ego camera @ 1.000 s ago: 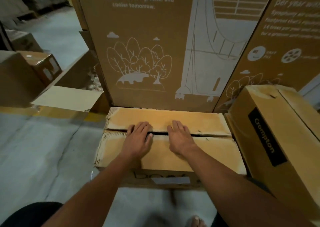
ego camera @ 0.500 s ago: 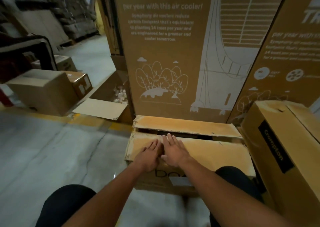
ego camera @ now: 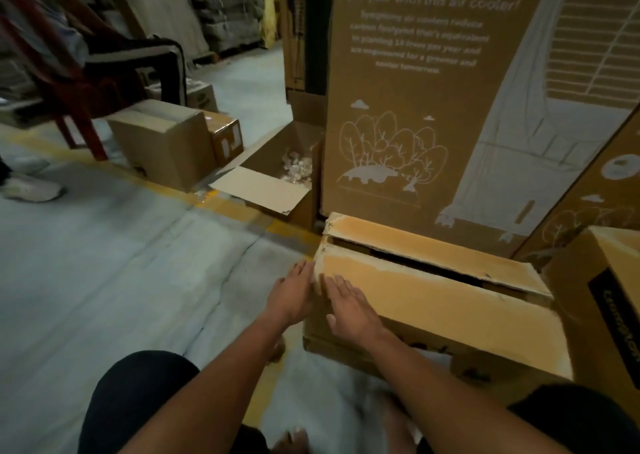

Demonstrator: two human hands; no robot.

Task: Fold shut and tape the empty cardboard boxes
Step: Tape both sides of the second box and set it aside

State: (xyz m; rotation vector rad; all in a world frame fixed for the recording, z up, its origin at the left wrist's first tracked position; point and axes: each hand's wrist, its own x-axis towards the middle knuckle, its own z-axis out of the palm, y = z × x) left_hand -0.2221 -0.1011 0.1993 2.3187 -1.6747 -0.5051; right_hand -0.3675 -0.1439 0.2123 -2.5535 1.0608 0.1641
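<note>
Box (ego camera: pixel 433 301): low cardboard carton on the floor (ego camera: pixel 121 280), long axis running from the fingers away to the right. Both hands sat at its left end.

Left hand (ego camera: pixel 294 294): fingers straight and close together, lying against the box's left end face at the top corner; holding nothing.

Right hand (ego camera: pixel 349 310): fingers (ego camera: pixel 337 285) straight, slightly spread, flat on the near flap (ego camera: pixel 443 301) just inside that same corner; no pinch.

Flaps: near flap lay under the right palm and stretched rightward from the fingers. Far flap (ego camera: pixel 433 251) lay beyond the fingertips, not yet meeting the near one; a dark gap (ego camera: pixel 415 261) ran between them along the box's length, widening to the right.

Tape: none seen on the seam or in either hand.

Judgement: folding appeared nearly done, taping not begun. The gap lay ahead and right of the fingers, so the right hand was the nearer for pressing it shut.

Surroundings: tall printed carton (ego camera: pixel 433 107) standing just beyond the box; another carton (ego camera: pixel 609 297) beside the box's right end; open box (ego camera: pixel 277 176) well beyond the left fingers.
</note>
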